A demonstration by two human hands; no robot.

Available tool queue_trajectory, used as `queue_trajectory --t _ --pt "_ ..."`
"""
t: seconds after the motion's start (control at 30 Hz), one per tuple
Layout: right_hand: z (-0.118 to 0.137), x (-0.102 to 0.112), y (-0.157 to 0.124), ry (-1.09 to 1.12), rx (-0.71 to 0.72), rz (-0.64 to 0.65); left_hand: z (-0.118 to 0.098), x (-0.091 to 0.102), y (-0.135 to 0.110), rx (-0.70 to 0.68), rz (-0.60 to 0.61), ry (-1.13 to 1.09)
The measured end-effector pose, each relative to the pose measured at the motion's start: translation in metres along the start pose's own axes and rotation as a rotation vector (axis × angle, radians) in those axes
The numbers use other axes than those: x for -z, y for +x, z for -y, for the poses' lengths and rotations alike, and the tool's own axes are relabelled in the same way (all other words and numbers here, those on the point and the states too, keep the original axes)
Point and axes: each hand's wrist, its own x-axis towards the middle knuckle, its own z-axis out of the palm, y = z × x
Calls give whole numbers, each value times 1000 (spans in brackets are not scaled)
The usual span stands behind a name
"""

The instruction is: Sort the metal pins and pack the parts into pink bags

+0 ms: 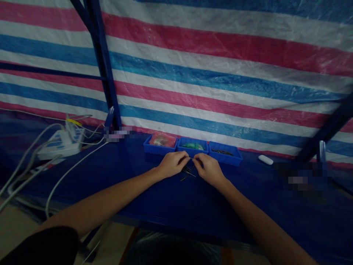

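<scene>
Between the fingertips of both hands runs a thin, light-coloured rod point(191, 158), too small to name more exactly. My left hand point(171, 164) pinches one end with thumb and forefinger. At the other end, my right hand point(209, 169) is closed in a pinch too. Just below the fingers, several thin dark rods point(188, 176) lie loosely crossed on the blue table point(165, 198). Behind the hands stand a blue tray with a pink bag point(162, 141), a blue tray with green packaging point(192, 146) and a blue tray of dark thin pieces point(225, 153).
A white power strip point(61, 144) with plugs and trailing cables is at the left. To the right lies a small white case point(265, 159). Blue metal posts point(106, 73) rise at the back before a striped plastic sheet point(220, 66). Two patches are blurred.
</scene>
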Motion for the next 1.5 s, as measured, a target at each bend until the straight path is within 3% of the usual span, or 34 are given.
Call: queue_trajectory --t 1.5 --pt "1 1 0 -15 15 16 1 -1 0 28 63 -17"
